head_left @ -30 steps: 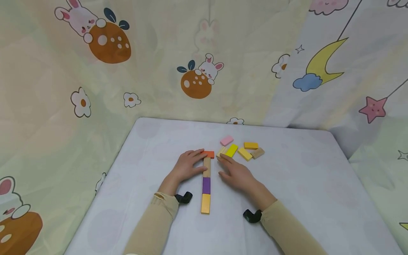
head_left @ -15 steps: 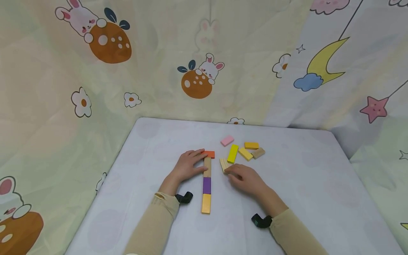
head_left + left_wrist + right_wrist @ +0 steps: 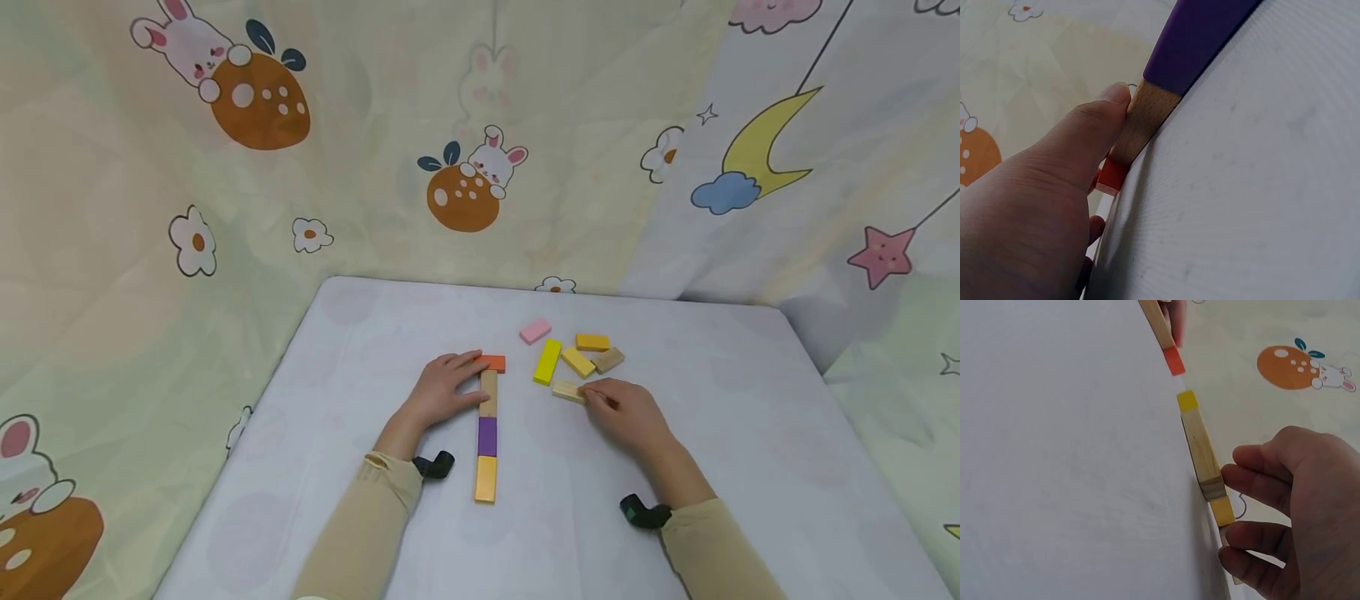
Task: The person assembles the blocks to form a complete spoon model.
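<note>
The left hand [image 3: 441,390], fingers extended and unclenched, touches the red-orange block [image 3: 494,363] and the tan block [image 3: 488,385], in line with a purple block [image 3: 487,437]. Rightward, near the bright yellow block [image 3: 547,362], lies the pale wood block [image 3: 567,391], its end at the right hand's [image 3: 628,417] fingertips; whether pinched or merely touched cannot be determined.

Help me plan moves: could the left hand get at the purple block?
Probably yes: nothing covers the purple block, and the left hand is close, its thumb at the adjoining wooden block.
</note>
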### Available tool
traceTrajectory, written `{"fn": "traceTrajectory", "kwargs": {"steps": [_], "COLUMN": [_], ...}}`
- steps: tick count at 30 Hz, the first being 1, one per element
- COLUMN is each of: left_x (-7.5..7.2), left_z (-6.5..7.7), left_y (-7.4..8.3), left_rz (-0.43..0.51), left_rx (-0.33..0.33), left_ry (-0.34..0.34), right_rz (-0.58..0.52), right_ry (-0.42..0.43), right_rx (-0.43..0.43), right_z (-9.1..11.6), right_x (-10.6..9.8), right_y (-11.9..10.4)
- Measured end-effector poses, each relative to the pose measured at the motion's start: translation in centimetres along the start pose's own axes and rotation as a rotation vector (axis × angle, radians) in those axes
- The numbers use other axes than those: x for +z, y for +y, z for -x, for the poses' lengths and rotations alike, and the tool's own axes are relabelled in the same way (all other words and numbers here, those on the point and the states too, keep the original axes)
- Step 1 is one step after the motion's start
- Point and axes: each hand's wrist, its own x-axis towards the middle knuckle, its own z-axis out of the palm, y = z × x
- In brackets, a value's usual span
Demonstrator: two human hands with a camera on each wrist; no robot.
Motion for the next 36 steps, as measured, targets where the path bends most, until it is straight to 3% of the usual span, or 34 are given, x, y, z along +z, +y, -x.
{"fn": "traceTrajectory", "kwargs": {"steps": [6, 14, 21, 24, 33, 36], "left_x": [0.1, 0.0, 0.0, 0.0, -0.1, 0.1], "left_z": [0.0, -0.1, 0.0, 0.0, 0.0, -0.1], "left_y": [-0.2, 0.0, -0.1, -0.1, -0.1, -0.2], "left_rz": [-0.006, -0.017, -0.019, -0.021, -0.013, -0.018], "left_rx": [-0.002, 0.003, 0.005, 0.005, 0.015, 0.019], "left_ry": [0.007, 0.009, 0.01, 0.002, 0.022, 0.027], "right_rz": [0.075, -0.097, -0.072, -0.064, 0.016, -0.002], "right_ry": [0.071, -0.111, -0.05, -0.069, -0.157, -0.17], "right_rx": [-0.014, -0.113, -0.062, -0.058, -0.157, -0.136], "right_z": [-0.5, -1.0, -2.3, -2.7, -3.9, -4.3], "right_x": [0.2, 1.9, 2.9, 3.3, 4.4, 4.5], "right_y": [-0.1, -2.8, -2.9, -2.9, -4.3, -4.3]}}
